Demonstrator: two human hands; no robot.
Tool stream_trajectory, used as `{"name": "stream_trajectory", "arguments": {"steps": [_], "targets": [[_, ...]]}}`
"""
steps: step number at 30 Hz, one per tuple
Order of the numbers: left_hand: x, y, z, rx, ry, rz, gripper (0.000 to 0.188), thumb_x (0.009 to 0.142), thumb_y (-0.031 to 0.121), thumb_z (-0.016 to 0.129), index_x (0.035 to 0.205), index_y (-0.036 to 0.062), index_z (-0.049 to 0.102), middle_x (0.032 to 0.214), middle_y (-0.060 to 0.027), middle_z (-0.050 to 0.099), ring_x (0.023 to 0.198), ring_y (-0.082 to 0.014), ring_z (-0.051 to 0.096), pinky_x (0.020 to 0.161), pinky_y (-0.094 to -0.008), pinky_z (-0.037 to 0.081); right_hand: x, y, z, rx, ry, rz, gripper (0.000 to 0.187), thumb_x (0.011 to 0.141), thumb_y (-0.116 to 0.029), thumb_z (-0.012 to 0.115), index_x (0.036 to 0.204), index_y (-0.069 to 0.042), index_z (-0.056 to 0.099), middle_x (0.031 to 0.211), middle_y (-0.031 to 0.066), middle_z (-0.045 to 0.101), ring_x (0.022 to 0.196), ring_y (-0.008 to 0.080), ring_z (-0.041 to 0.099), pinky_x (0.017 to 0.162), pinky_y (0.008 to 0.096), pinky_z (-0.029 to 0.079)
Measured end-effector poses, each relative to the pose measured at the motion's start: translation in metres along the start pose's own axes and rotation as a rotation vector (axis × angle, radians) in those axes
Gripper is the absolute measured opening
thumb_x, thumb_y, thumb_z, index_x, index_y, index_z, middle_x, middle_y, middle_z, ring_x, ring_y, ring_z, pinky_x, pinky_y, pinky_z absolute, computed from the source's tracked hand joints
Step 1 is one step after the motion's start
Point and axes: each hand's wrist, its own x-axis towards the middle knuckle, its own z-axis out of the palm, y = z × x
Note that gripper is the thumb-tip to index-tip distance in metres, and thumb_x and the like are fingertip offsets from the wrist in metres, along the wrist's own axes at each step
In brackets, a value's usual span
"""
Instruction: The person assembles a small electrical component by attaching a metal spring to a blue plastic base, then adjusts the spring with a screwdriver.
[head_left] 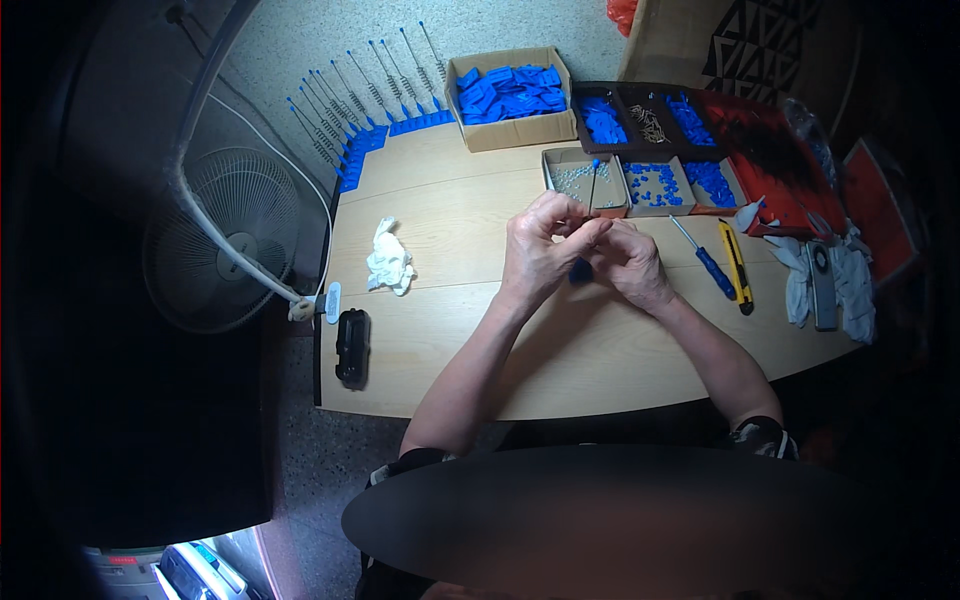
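Over the middle of the table, my left hand and my right hand meet, fingers pinched together. A thin dark rod with a blue tip rises upright from between them. Beneath the fingers a dark blue piece shows; whether it joins the rod I cannot tell. Both hands close on the rod, their fingertips partly hidden by one another. Just beyond stand small open trays: one of clear beads, one of small blue parts, another of blue pieces.
Rods with wire coils stand in blue bases along the back left edge. Behind are a cardboard box of blue parts and a dark divided tray. A screwdriver, yellow cutter, white gloves, crumpled tissue and black case lie about.
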Motion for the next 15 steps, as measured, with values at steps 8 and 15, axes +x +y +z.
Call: {"name": "stream_trajectory", "arguments": {"steps": [8,15], "targets": [[-0.0003,-0.0047,0.0002,-0.005,-0.001,-0.006,0.014,0.089,0.009,0.083,0.093,-0.0002,0.073,0.091,-0.0026,0.066,0.082,-0.0076,0.064,0.071,-0.0251,0.058,0.0018,-0.0035,-0.0007,-0.009,-0.026,-0.012,0.022,0.085,0.003,0.071,0.106,-0.006,0.071,0.098,0.0072,0.072,0.094,0.0243,0.066,0.09,0.0386,0.05],[-0.0005,-0.0053,0.0002,-0.009,0.0,-0.013,0.014,0.089,0.008,0.083,0.093,-0.0003,0.073,0.091,-0.0026,0.065,0.082,-0.0077,0.065,0.072,-0.0255,0.059,0.0014,-0.0033,-0.0021,-0.031,-0.026,-0.017,0.021,0.085,0.003,0.071,0.105,-0.006,0.071,0.099,0.0071,0.072,0.097,0.0248,0.067,0.091,0.0388,0.05]]}}
